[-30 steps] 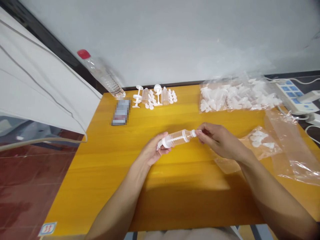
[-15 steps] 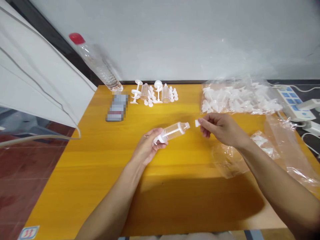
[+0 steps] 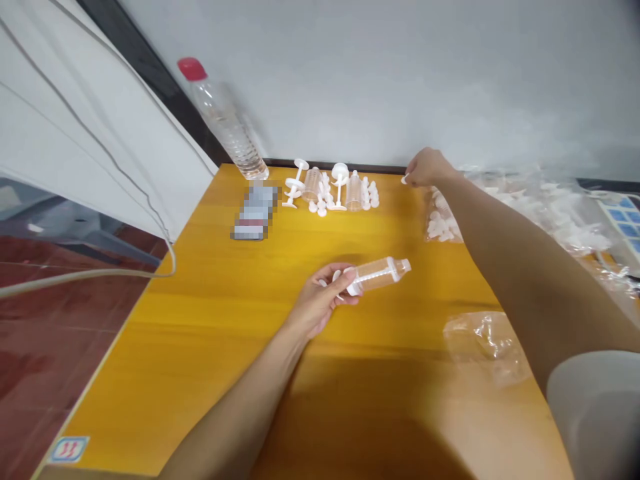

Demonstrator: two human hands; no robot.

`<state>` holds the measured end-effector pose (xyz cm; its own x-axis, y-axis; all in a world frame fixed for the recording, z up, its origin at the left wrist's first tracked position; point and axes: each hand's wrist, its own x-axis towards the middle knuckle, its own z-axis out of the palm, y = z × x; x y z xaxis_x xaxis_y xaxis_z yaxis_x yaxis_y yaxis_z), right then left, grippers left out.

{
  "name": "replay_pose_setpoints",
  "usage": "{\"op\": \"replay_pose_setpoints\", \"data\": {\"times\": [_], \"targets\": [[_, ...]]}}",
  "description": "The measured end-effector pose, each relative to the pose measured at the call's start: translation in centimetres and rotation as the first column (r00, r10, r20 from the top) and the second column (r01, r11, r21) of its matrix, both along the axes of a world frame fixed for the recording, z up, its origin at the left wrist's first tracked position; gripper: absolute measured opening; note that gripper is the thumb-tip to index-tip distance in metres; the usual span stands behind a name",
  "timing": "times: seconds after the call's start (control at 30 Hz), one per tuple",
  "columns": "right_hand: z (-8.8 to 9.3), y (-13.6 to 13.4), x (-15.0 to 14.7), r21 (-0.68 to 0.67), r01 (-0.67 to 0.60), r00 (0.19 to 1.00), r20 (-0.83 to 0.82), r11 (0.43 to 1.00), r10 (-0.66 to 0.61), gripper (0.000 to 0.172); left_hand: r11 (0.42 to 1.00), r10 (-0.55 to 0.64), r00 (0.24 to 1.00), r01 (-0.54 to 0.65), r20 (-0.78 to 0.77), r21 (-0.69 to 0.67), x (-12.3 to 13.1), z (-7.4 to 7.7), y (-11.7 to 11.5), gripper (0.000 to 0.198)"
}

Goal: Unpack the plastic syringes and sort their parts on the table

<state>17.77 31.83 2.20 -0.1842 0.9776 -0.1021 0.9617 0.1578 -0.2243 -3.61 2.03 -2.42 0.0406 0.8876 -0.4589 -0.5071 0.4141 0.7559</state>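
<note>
My left hand is wrapped round the white handle end of a clear plastic syringe. The syringe is tilted slightly, its clear tip bare and pointing right, with a white plunger inside the barrel. Far back by the wall, my right hand pinches a small white cap just above the table. To its left lie two sets of parts: white plungers, clear barrels and small white nozzle pieces. A clear bag of white plastic parts lies partly hidden beneath my right forearm.
A water bottle with a red cap stands at the back left, a phone in front of it. An empty clear bag lies at the right. A power strip sits at the right edge. A cable hangs at the left.
My right hand has moved from beside the syringe tip to the back of the table, still pinching the white cap. My left hand keeps the syringe, now tilted closer to level.
</note>
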Motion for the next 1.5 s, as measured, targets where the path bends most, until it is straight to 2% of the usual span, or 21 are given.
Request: {"op": "replay_pose_setpoints", "data": {"times": [0.1, 0.17, 0.23, 0.27, 0.33, 0.4, 0.43, 0.5, 0.53, 0.6, 0.67, 0.73, 0.8, 0.9, 0.97, 1.03, 1.13, 1.2, 1.27, 1.4, 1.5], "targets": [[-0.5, 0.2, -0.2, -0.015, 0.015, 1.000, -0.027, 1.000, -0.015, 0.030, 1.000, -0.007, 1.000, 0.007, 0.016, -0.005, -0.3, -0.1, 0.1, 0.054], [0.5, -0.9, 0.1, 0.019, 0.064, 0.995, -0.084, 0.998, -0.062, 0.044, 1.000, 0.013, 0.999, -0.013, 0.031, 0.004, -0.5, -0.1, 0.2, 0.053], [2.0, -3.4, 1.0, 0.016, 0.128, 0.972, -0.199, 0.992, -0.123, 0.055, 0.997, 0.076, 0.996, -0.077, 0.051, 0.022, -0.7, 0.0, 0.3, 0.053], [2.8, -5.2, 1.5, -0.027, 0.145, 0.951, -0.271, 0.989, -0.147, 0.055, 0.991, 0.124, 0.990, -0.127, 0.065, 0.034, -0.6, 0.1, 0.5, 0.053], [3.9, -9.8, 2.5, -0.199, 0.080, 0.889, -0.428, 0.977, -0.160, 0.044, 0.972, 0.225, 0.970, -0.231, 0.091, 0.055, -0.2, 0.5, 1.0, 0.052], [3.9, -14.7, 2.8, -0.389, -0.129, 0.783, -0.604, 0.912, -0.147, 0.038, 0.955, 0.273, 0.955, -0.283, 0.112, 0.084, 0.8, 1.0, 1.5, 0.049], [3.6, -17.0, 2.7, -0.436, -0.245, 0.703, -0.695, 0.866, -0.151, 0.037, 0.954, 0.268, 0.956, -0.281, 0.118, 0.106, 1.5, 1.2, 1.7, 0.048], [2.4, -20.5, 1.8, -0.420, -0.389, 0.502, -0.843, 0.820, -0.193, 0.039, 0.960, 0.209, 0.972, -0.225, 0.112, 0.167, 3.1, 1.8, 2.1, 0.051], [1.9, -21.6, 1.2, -0.392, -0.403, 0.400, -0.888, 0.827, -0.227, 0.039, 0.961, 0.174, 0.980, -0.190, 0.096, 0.199, 3.9, 2.1, 2.1, 0.054], [1.2, -22.7, 0.2, -0.364, -0.343, 0.240, -0.925, 0.866, -0.294, 0.038, 0.962, 0.122, 0.992, -0.127, 0.037, 0.240, 5.2, 2.5, 1.9, 0.060], [1.2, -22.2, -0.2, -0.367, -0.233, 0.158, -0.928, 0.900, -0.337, 0.035, 0.965, 0.098, 0.995, -0.087, -0.032, 0.248, 5.8, 2.6, 1.3, 0.060], [1.8, -20.7, -0.1, -0.348, -0.128, 0.140, -0.933, 0.929, -0.330, 0.029, 0.971, 0.057, 0.993, -0.032, -0.102, 0.236, 5.6, 2.6, 0.5, 0.059], [2.2, -18.4, 0.6, -0.306, -0.018, 0.163, -0.940, 0.952, -0.299, 0.023, 0.973, -0.002, 0.985, 0.041, -0.171, 0.228, 4.7, 2.6, 0.1, 0.057], [2.1, -14.3, 1.4, -0.266, 0.122, 0.305, -0.907, 0.956, -0.291, 0.022, 0.955, 0.004, 0.951, 0.089, -0.310, 0.283, 2.7, 3.2, 1.6, 0.054], [1.4, -11.9, 1.5, -0.241, 0.178, 0.465, -0.834, 0.954, -0.298, 0.024, 0.919, 0.063, 0.898, 0.118, -0.435, 0.376, 1.5, 3.9, 4.6, 0.047], [0.6, -10.0, 1.1, -0.195, 0.218, 0.637, -0.714, 0.956, -0.291, 0.026, 0.861, 0.102, 0.802, 0.226, -0.589, 0.457, 1.0, 4.7, 8.7, 0.035], [-0.4, -8.4, 0.2, -0.111, 0.266, 0.814, -0.506, 0.958, -0.285, 0.029, 0.787, 0.159, 0.549, 0.432, -0.821, 0.441, 1.4, 5.2, 15.5, 0.020], [-0.7, -7.9, -0.2, -0.086, 0.268, 0.863, -0.422, 0.960, -0.278, 0.032, 0.779, 0.191, 0.374, 0.505, -0.908, 0.371, 2.2, 5.1, 19.2, 0.019], [-0.8, -7.7, -0.2, -0.085, 0.249, 0.880, -0.396, 0.965, -0.262, 0.035, 0.783, 0.202, 0.259, 0.537, -0.945, 0.315, 3.0, 4.8, 21.9, 0.020], [-0.8, -7.2, 0.4, -0.092, 0.222, 0.887, -0.395, 0.971, -0.240, 0.034, 0.796, 0.160, 0.164, 0.561, -0.973, 0.225, 4.0, 4.2, 25.1, 0.016], [-0.8, -6.6, 1.0, -0.116, 0.199, 0.894, -0.386, 0.973, -0.229, 0.038, 0.811, 0.116, 0.162, 0.555, -0.980, 0.187, 4.0, 3.8, 26.5, 0.014]]}}
